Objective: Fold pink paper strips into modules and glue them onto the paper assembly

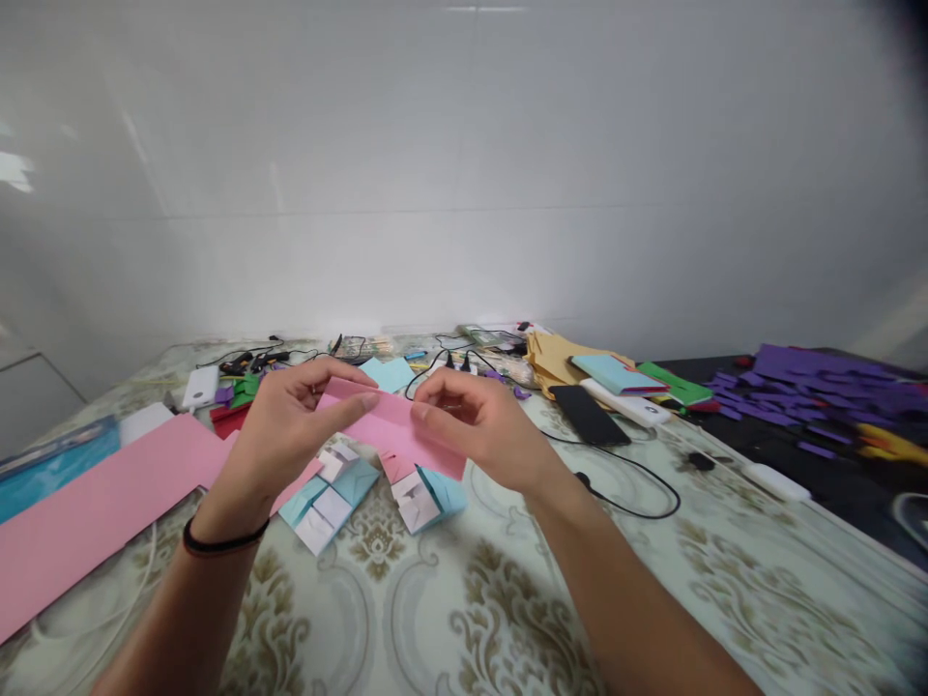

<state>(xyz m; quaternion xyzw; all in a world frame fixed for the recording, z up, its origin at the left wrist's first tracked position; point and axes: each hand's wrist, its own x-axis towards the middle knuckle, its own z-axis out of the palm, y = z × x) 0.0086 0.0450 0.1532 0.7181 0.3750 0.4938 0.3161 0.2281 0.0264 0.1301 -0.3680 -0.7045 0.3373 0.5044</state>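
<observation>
A creased pink paper (395, 432) is held up in the middle, above the patterned tablecloth. My left hand (294, 425) pinches its upper left part, with the thumb lying on top. At its upper right, my right hand (482, 425) grips the edge between thumb and curled fingers. Below the paper lie two folded pieces: a blue, white and pink one (330, 493) on the left and a smaller one (420, 493) in the same colours on the right. The pink paper hides part of both.
Long pink sheets (101, 512) lie at the left, beside a blue packet (62, 469). Right of centre are a black phone (589, 416), a cable, a white power strip (627, 404) and yellow paper (562, 358). Purple pieces (812, 387) cover a dark surface at the far right.
</observation>
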